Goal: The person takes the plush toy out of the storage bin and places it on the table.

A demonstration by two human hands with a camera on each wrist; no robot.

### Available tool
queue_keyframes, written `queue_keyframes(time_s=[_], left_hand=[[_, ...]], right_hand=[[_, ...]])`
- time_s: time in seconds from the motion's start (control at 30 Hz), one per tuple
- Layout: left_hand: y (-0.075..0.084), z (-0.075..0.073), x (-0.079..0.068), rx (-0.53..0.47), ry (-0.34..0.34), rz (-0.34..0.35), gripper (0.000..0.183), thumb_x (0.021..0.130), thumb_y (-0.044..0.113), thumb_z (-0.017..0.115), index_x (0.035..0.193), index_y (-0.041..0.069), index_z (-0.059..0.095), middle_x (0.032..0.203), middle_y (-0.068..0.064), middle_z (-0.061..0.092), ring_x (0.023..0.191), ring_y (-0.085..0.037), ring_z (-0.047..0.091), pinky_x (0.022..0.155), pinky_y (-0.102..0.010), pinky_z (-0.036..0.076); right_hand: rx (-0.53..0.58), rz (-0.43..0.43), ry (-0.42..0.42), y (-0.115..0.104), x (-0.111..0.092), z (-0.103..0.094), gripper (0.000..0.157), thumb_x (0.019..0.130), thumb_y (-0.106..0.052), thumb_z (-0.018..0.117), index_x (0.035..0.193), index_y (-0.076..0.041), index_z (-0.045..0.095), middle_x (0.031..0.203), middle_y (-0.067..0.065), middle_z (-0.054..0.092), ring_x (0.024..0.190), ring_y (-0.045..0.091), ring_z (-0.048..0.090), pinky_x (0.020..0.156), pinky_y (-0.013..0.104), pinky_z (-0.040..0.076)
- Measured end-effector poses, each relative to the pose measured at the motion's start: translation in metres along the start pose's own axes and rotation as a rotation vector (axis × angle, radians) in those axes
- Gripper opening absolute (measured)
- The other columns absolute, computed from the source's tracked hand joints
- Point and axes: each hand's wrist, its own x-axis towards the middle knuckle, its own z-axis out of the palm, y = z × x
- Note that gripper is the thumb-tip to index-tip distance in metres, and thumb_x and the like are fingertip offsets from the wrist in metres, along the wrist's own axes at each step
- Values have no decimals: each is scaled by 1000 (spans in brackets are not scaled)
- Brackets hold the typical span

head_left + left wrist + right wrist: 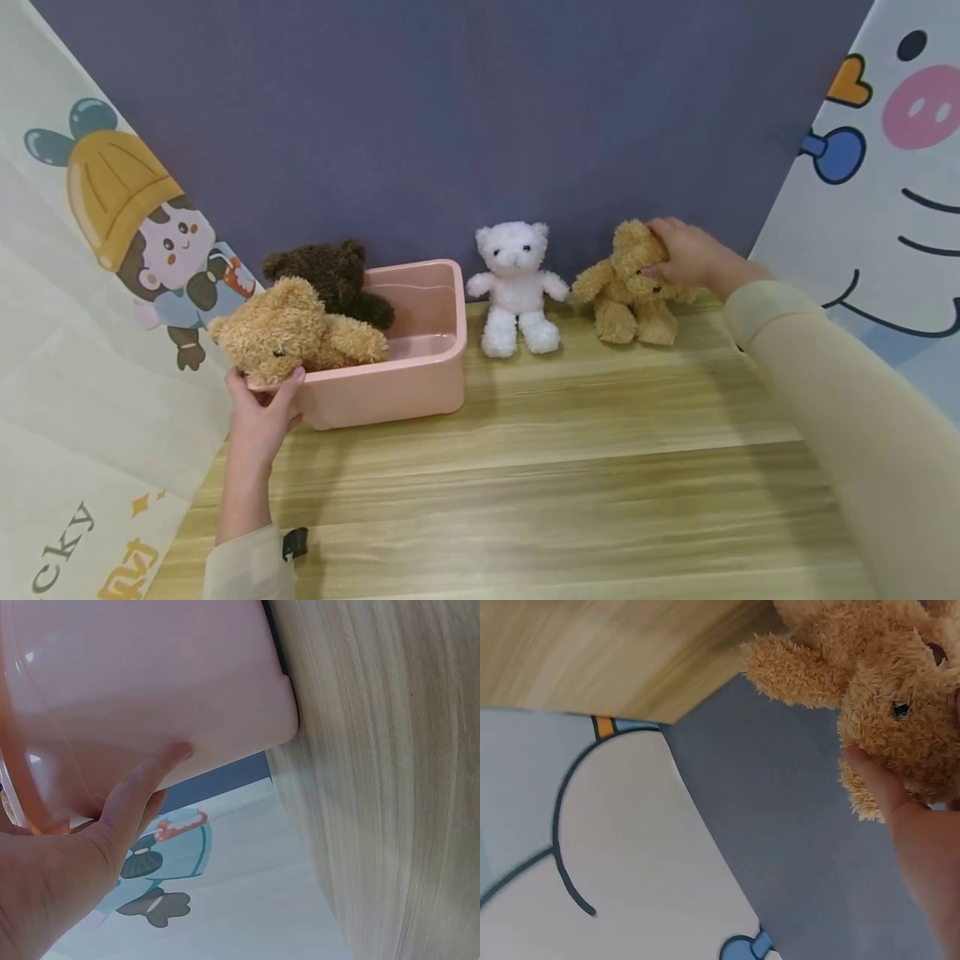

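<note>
At the left, my left hand (258,417) grips the front left corner of a pink plastic bin (386,392), thumb at the rim; in the left wrist view fingers lie along the bin's wall (172,690). Inside the bin a light brown teddy bear (281,329) leans over that corner, with a dark brown teddy bear (322,271) behind it. On the right, my right hand (690,254) holds the head of a second light brown teddy bear (618,287), which is upright by the back wall. The right wrist view shows fingers against this bear's furry head (892,742).
A white teddy bear (516,283) sits between the bin and the right-hand bear, against the dark blue-grey back panel (480,125). Printed cartoon panels flank the wooden tabletop (540,500) on both sides.
</note>
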Motion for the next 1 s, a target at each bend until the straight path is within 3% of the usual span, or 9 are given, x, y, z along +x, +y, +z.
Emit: queue_keyframes(time_s=[0.17, 0.4, 0.7, 0.8, 1.0], left_hand=[[1, 0, -1, 8, 2, 3, 101, 101, 52, 67, 166, 30, -7, 177, -21, 13, 158, -39, 32, 79, -32, 63], [1, 0, -1, 15, 0, -4, 101, 101, 53, 67, 166, 30, -8, 177, -22, 12, 159, -39, 30, 99, -52, 62], [1, 3, -1, -2, 3, -1, 100, 101, 52, 67, 166, 30, -6, 178, -21, 12, 159, -39, 31, 82, -35, 64], [0, 3, 0, -4, 3, 1, 100, 101, 52, 67, 166, 31, -6, 178, -20, 12, 159, -38, 31, 79, -31, 63], [-2, 0, 2, -9, 0, 1, 100, 101, 54, 66, 166, 32, -7, 178, -20, 11, 160, -39, 30, 74, -24, 60]], right_hand=[[16, 58, -5, 2, 1, 10, 95, 102, -32, 75, 168, 2, 16, 168, 38, 23, 151, 62, 25, 124, 76, 24], [47, 32, 6, 5, 8, 23, 88, 100, -26, 78, 164, 1, 25, 162, 37, 34, 147, 60, 34, 121, 76, 29], [45, 18, 11, 7, 6, 35, 67, 98, -19, 79, 149, -1, 40, 133, 31, 58, 122, 51, 59, 97, 67, 50], [27, 7, 0, 7, 6, 34, 68, 97, -17, 80, 149, 0, 40, 128, 32, 61, 116, 50, 63, 92, 64, 54], [-49, -9, -57, 1, 7, 29, 83, 96, -13, 80, 161, 2, 30, 128, 35, 64, 117, 54, 64, 99, 66, 54]])
